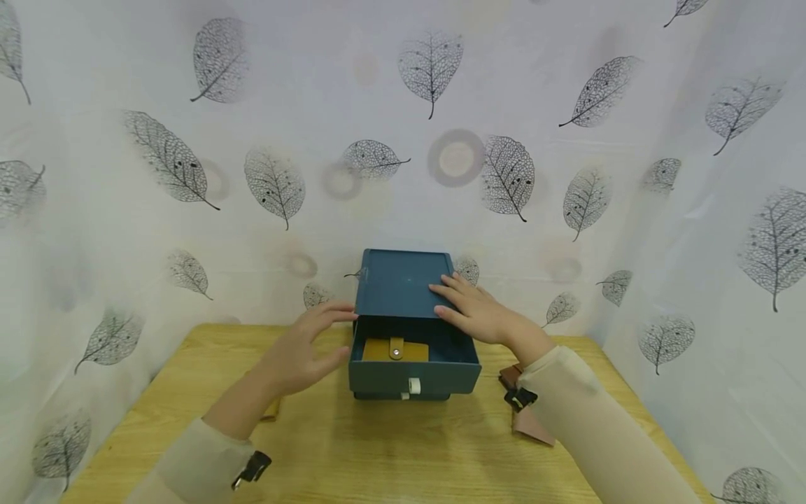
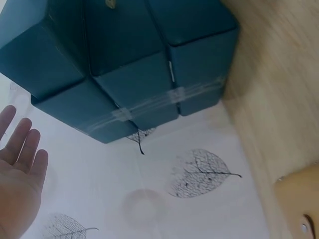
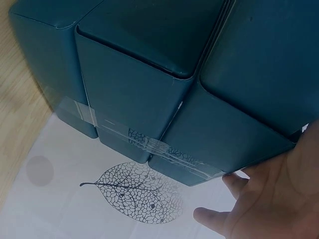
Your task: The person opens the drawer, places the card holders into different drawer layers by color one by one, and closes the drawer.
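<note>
A dark blue drawer box (image 1: 408,283) stands at the back of the table, its top drawer (image 1: 378,378) pulled out toward me. In that drawer lies a mustard-yellow wallet (image 1: 376,350) with a snap strap; a small white pull tab (image 1: 414,386) is on the drawer's front. My right hand (image 1: 481,313) rests on the right edge of the box's top, fingers spread. Beside the drawer's left side is my left hand (image 1: 306,355), fingers loosely extended and holding nothing. The left wrist view shows its palm (image 2: 20,181) near the stacked drawers (image 2: 134,74), which have clear tape along their sides.
A yellow leather piece with a snap (image 2: 299,199) lies on the wooden table (image 1: 403,455), partly behind my left forearm in the head view. Brown (image 1: 508,376) and pinkish (image 1: 532,425) leather pieces lie by my right sleeve. A leaf-print curtain (image 1: 334,84) hangs behind the table.
</note>
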`<state>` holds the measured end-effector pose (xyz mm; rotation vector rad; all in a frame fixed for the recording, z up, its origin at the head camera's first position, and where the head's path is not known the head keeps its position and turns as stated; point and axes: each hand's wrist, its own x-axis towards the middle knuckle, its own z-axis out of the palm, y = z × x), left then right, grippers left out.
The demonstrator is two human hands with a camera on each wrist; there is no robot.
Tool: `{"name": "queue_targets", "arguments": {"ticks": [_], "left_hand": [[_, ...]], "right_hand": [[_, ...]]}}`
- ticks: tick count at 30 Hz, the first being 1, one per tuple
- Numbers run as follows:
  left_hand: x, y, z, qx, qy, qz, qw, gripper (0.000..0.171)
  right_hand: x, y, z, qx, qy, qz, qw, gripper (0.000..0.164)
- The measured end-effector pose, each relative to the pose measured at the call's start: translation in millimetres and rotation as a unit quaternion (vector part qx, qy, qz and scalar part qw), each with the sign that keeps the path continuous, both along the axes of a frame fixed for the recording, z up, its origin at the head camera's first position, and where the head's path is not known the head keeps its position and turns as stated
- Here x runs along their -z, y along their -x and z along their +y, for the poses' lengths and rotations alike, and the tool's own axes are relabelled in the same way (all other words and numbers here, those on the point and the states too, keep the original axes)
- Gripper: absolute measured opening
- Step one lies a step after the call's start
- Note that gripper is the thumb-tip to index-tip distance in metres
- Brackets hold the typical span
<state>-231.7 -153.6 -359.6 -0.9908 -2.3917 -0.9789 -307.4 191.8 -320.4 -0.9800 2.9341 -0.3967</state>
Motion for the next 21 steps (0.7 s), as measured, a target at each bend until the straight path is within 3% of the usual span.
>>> {"name": "queue_targets", "arguments": {"ticks": [11, 21], "left_hand": [[13.5, 0.4, -19.2, -0.040, -0.026, 0.020, 0.9986, 0.044], [30.4, -2.1, -32.8, -0.105, -0.016, 0.052, 0.9930, 0.039]], "right_hand": [[-2.3, -1.5, -0.1, -0.001, 0.003, -0.002, 1.000, 0.065], [2.0, 0.7, 1.2, -0.001, 0.006, 0.004, 1.000, 0.065]]}}
